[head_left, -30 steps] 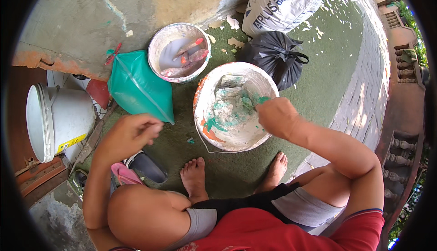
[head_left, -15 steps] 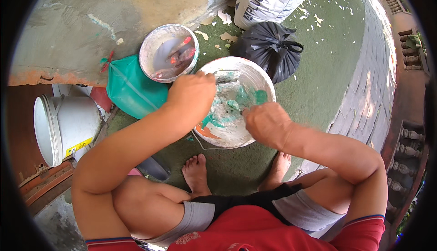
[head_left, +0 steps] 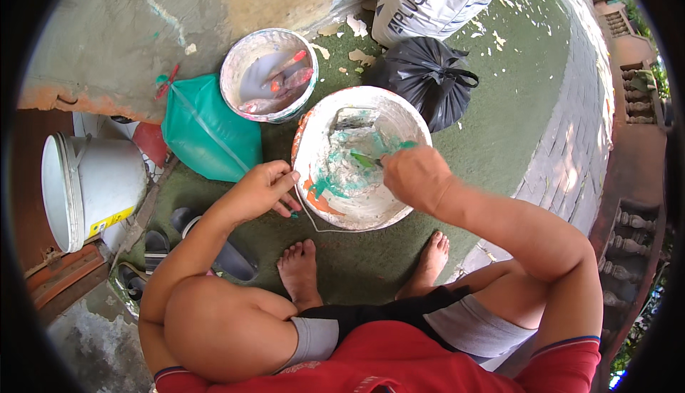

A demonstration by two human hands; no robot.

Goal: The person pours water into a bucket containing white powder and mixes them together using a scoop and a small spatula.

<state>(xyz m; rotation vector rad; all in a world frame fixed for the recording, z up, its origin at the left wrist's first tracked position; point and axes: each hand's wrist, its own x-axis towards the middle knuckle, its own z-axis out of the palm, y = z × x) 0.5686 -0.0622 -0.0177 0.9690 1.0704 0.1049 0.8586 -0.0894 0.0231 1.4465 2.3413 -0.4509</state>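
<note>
A bucket (head_left: 314, 125) smeared white and orange stands in front of me, with whitish paste (head_left: 347, 172) streaked green inside. My right hand (head_left: 419, 179) is closed over the bucket's near right part, gripping a tool with a green end (head_left: 364, 159) that dips into the paste. Most of its handle is hidden by the fist. At the left rim is my left hand (head_left: 262, 192), its fingers apart and the thumb at the bucket's edge. A flat grey rectangular piece (head_left: 354, 119), coated with paste, leans inside the far wall.
Behind to the left are a pail (head_left: 230, 83) of cloudy water with red-handled tools and a tied green bag (head_left: 214, 133). A knotted black bag (head_left: 421, 79) and a large white sack (head_left: 435, 1) stand at the far right. A white bucket (head_left: 107, 186) lies sideways; sandals (head_left: 228, 250) are near my foot.
My left hand has come away from over the bucket's far left part, down to its left rim, and its fingers have opened. My right hand stays over the paste, slightly higher in view.
</note>
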